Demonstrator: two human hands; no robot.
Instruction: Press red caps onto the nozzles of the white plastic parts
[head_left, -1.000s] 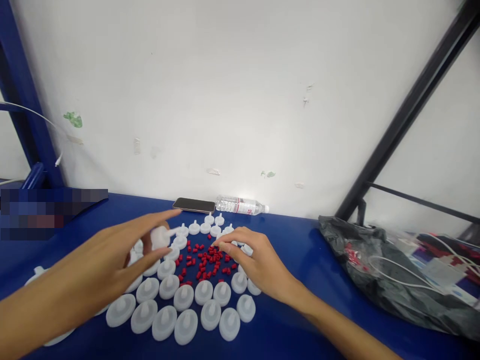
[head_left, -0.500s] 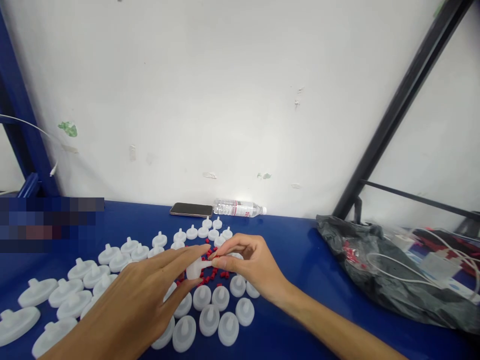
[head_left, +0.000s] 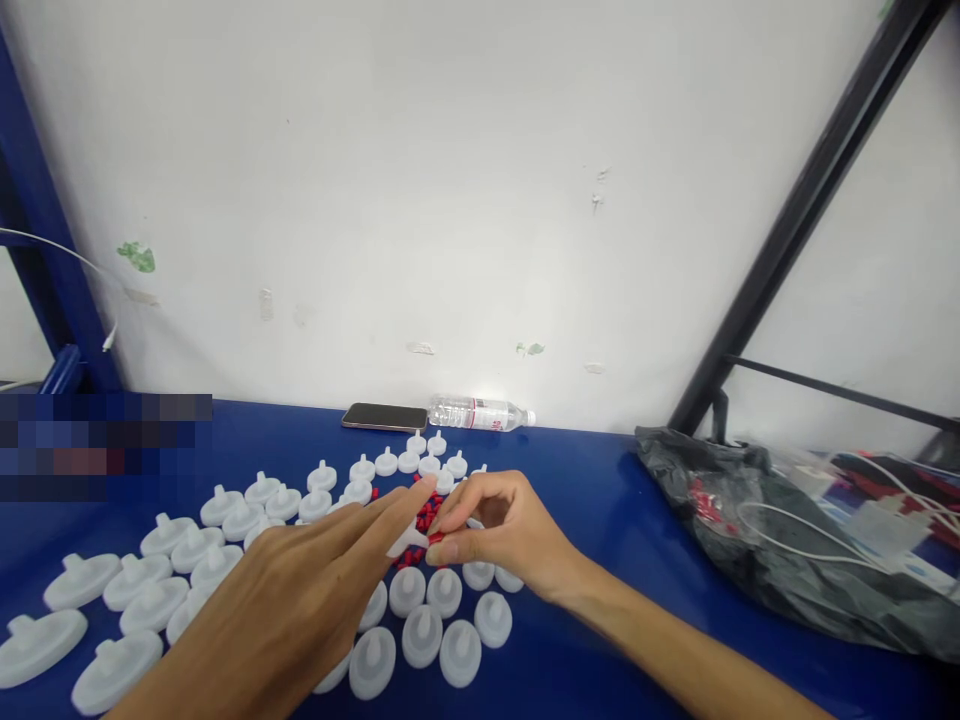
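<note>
Held white piece: the spouted disc (head_left: 405, 541) sat just above the near part of the red scatter, its spout tilted toward the right; most of its body was hidden.
Held red piece: a tiny red sleeve (head_left: 434, 538) lay at the spout's tip; I could not tell whether it was seated.
Left fingers: the left hand (head_left: 311, 580) gripped the disc, forefinger extended, the fingers close together; the thumb was out of sight.
Right fingers: the right hand (head_left: 517, 525) pinched the sleeve between thumb and forefinger.
Handling, judged: spout and sleeve needed one shared line, with light, straight pressure. A firm hold on the broad body looked better than one on the slim spout, which might bend. Skewed contact could pop the sleeve loose.
White discs: loose discs (head_left: 373, 660) stood spout up, left and near; matte, milky, probably moulded plastic, round with raised rims.
Red sleeves: small, short, glossy tubes (head_left: 429, 512) were scattered among the discs, partly behind the hands.
Table: smooth, dark blue top (head_left: 577, 480), faintly shiny.
Far edge: a flat phone (head_left: 384, 417) lay left of a clear, ribbed bottle (head_left: 480, 413) on its side.
Right side: a crumpled, dark plastic bag (head_left: 795, 600), its folds dull, lay under a pale cable (head_left: 795, 547).
</note>
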